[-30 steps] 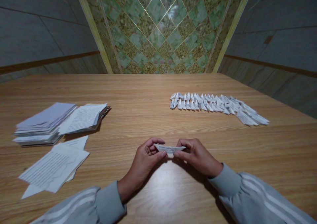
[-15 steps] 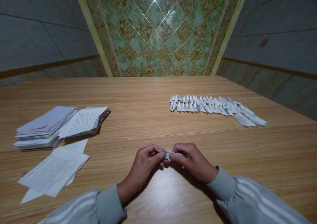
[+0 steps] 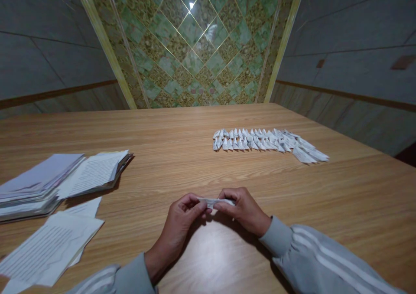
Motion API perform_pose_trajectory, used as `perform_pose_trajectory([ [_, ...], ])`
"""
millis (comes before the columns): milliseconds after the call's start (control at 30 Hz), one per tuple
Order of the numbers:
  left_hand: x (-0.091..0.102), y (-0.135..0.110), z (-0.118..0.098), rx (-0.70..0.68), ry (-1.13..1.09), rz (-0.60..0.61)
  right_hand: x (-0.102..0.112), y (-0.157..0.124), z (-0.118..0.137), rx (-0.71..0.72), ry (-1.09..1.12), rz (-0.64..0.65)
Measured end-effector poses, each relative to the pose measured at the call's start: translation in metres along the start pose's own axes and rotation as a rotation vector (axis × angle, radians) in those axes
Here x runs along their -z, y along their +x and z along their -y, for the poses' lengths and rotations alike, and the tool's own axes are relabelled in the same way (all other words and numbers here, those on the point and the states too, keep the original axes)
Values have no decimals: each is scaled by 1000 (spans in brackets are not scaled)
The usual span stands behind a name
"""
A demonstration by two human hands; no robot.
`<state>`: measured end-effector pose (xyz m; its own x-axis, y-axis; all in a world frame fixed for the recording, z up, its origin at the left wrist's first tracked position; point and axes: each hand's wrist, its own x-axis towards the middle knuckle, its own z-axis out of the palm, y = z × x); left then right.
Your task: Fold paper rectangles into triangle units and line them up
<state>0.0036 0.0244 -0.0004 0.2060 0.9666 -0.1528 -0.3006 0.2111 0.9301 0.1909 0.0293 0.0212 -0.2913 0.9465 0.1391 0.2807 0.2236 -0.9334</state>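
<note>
Just above the wooden table (image 3: 201,164), my left hand (image 3: 177,227) and my right hand (image 3: 245,209) pinch a small folded strip of printed paper (image 3: 214,202) between thumbs and fingertips, one at each end. Both hands are closed on it, close together at the near middle of the table. Grey sleeves with white stripes cover both forearms.
A row of several small folded paper pieces (image 3: 263,141) lies on the far right of the table. A stack of printed sheets (image 3: 58,179) sits at the left, with loose sheets (image 3: 48,248) in front of it. Tiled walls rise behind the table.
The paper strip has been folded shorter and my hands have drawn closer together. The camera has swung a little to the right, so everything sits further left in view.
</note>
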Motion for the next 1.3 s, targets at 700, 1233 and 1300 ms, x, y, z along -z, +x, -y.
perform_pose_trajectory([
  [700, 7, 2, 1, 11, 83, -8, 139, -11, -30, -215, -212, -572],
  [1233, 14, 2, 4, -10, 159, 22, 245, -32, -93, -653, -876, -866],
  [1300, 15, 3, 5, -9, 151, 27, 249, -32, -97, -682, -918, -865],
])
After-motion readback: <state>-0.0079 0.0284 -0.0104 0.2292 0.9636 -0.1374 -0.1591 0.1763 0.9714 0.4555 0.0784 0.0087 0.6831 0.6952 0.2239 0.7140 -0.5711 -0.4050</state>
